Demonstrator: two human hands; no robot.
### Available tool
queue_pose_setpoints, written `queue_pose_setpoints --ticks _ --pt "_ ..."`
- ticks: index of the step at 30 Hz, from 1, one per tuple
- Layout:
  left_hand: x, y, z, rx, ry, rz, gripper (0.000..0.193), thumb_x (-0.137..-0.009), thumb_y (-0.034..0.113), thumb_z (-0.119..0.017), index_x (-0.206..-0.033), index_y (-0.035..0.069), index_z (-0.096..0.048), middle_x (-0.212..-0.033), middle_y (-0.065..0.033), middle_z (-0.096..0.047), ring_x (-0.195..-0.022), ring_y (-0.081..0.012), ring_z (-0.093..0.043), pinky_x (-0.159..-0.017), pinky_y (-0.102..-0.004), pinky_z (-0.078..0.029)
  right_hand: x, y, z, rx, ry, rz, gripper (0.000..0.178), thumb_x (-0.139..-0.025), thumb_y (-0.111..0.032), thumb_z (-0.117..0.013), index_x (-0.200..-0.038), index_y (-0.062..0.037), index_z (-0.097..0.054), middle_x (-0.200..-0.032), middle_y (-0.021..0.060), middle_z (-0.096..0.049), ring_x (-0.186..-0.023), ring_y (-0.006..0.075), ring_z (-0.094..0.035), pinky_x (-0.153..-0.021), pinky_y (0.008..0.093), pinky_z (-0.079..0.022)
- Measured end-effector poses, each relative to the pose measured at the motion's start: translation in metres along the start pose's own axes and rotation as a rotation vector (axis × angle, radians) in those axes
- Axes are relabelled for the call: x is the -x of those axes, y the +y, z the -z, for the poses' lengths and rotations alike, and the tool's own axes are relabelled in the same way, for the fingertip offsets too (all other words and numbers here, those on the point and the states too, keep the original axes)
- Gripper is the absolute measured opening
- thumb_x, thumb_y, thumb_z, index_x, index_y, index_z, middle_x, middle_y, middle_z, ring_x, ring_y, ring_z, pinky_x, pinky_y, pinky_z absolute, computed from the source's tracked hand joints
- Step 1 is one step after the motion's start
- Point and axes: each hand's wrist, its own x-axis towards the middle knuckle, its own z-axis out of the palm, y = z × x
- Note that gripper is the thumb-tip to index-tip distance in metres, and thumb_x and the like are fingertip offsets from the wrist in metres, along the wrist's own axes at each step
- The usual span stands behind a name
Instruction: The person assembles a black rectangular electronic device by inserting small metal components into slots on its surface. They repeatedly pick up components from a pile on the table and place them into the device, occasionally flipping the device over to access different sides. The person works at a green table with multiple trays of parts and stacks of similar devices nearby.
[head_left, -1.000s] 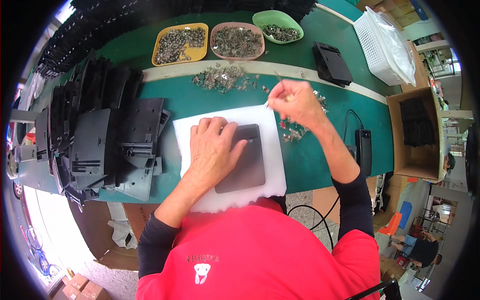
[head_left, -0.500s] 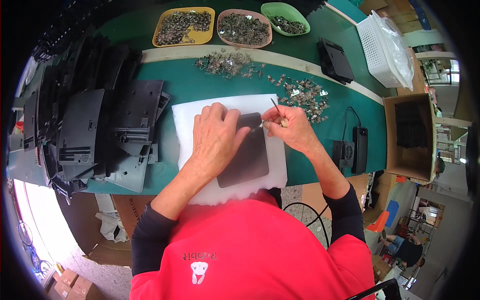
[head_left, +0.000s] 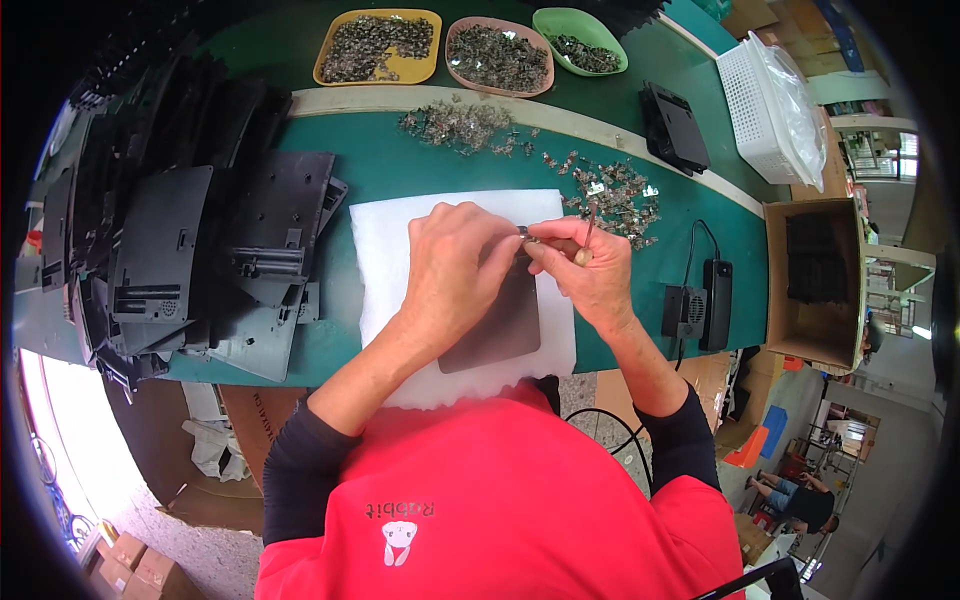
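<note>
- One green table [head_left: 360,150] fills the work spot before us, and a pale strip [head_left: 340,101] crosses its far part.
- Out to the right we see the room, with another person [head_left: 803,502] in a dark top.
- A soft white sheet [head_left: 383,235] lies on the near side, and a flat dark panel [head_left: 500,335] rests on it, right in front of us.
- Our left hand [head_left: 450,270] bends over the panel's left and far parts and hides them; we cannot tell if it pinches anything.
- Our right hand [head_left: 597,272] curls around a thin tool [head_left: 591,216], its fingertips close to the left hand's, by a tiny shiny bit [head_left: 526,236] near the panel's far edge.
- Past the sheet we see a heap of metal bits [head_left: 455,125], with loose bits [head_left: 620,195] to its right.
- Farther still, a yellow tray [head_left: 410,70], pink tray [head_left: 480,87] and green bowl [head_left: 590,22] hold small pieces.
- Many black panels [head_left: 165,245] crowd our left and cover the table.
- On our right sit a black case [head_left: 678,128], white basket [head_left: 750,105], open box [head_left: 812,340] and black gadget [head_left: 716,305].
</note>
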Motion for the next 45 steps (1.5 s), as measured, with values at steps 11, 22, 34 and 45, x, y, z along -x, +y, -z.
queue_pose_setpoints --ticks 11,22,34,45 --pt "-0.001 0.012 0.006 0.081 -0.117 -0.004 0.005 -0.09 0.008 -0.058 -0.092 0.003 -0.056 -0.084 -0.0082 -0.06 -0.083 -0.026 -0.055 -0.086 -0.0376 -0.037 0.003 0.005 0.003 0.141 -0.044 0.057 0.02 -0.082 -0.01 -0.077 -0.099 0.0004 -0.072 -0.077 0.0024 -0.072 -0.06 0.0004 -0.056 -0.05 0.0188 -0.042" --pt "-0.004 0.014 0.005 0.16 -0.322 0.021 0.008 -0.089 0.008 -0.056 -0.091 0.0 -0.054 -0.086 -0.0132 -0.061 -0.087 -0.0327 -0.055 -0.082 -0.0433 -0.041 -0.007 -0.018 0.027 -0.081 -0.394 -0.367 0.015 -0.088 -0.008 -0.068 -0.091 0.0071 -0.067 -0.077 0.0144 -0.071 -0.059 0.0157 -0.07 -0.036 0.0186 -0.035" --pt "0.012 0.0 0.001 -0.347 -0.173 -0.082 0.05 -0.075 0.018 -0.078 -0.118 0.003 -0.058 -0.113 -0.0143 -0.058 -0.108 -0.0318 -0.052 -0.091 -0.0432 -0.04 -0.02 0.006 0.015 0.196 -0.096 -0.282 0.014 -0.084 -0.01 -0.068 -0.08 0.0016 -0.061 -0.064 0.0093 -0.066 -0.047 0.0117 -0.063 -0.034 0.0212 -0.036" --pt "0.012 -0.001 0.001 -0.318 -0.17 -0.066 0.052 -0.075 0.018 -0.078 -0.12 0.001 -0.057 -0.113 -0.0135 -0.057 -0.105 -0.03 -0.051 -0.091 -0.0419 -0.039 -0.024 0.006 0.013 0.264 -0.142 -0.286 0.015 -0.084 -0.011 -0.066 -0.076 0.0002 -0.059 -0.06 0.0071 -0.064 -0.044 0.0103 -0.058 -0.036 0.0224 -0.037"
